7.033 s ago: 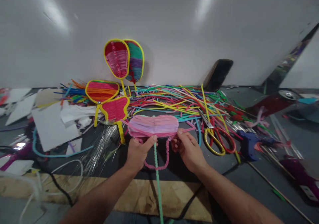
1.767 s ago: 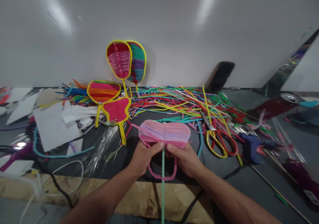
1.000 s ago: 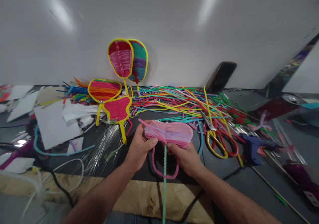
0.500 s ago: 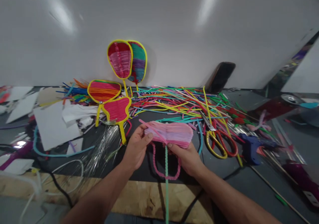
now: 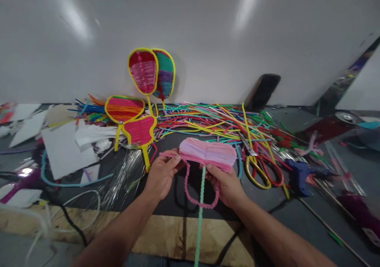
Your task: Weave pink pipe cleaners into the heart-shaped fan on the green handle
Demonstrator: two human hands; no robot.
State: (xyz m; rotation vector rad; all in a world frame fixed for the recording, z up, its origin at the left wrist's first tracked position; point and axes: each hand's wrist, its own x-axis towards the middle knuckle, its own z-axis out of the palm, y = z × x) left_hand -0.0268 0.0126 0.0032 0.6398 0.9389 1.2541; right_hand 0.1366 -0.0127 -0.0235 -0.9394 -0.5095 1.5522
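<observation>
Between my hands is a fan made of pink and lilac pipe cleaners (image 5: 208, 150), with a twisted pink loop (image 5: 190, 197) hanging below it and a twisted green stem (image 5: 199, 219) running down toward me. My left hand (image 5: 162, 175) is closed, thumb against fingers, on a loose pink pipe cleaner (image 5: 169, 154) at the fan's lower left edge; its free end pokes out to the left. With the thumb on top, my right hand (image 5: 227, 184) grips the fan's lower edge near the stem. The fingers behind it are partly hidden.
Finished fans (image 5: 139, 130) with yellow rims lie left of centre, and others lean on the white board (image 5: 202, 53). Loose pipe cleaners (image 5: 202, 118) are heaped behind my hands. Scissors (image 5: 261, 172), a blue glue gun (image 5: 299, 176) and a phone (image 5: 264, 91) are to the right.
The pink pipe cleaner has swung from slanting across the fan's face to lying along its lower edge. The fan has moved slightly up and right, tilting a little.
</observation>
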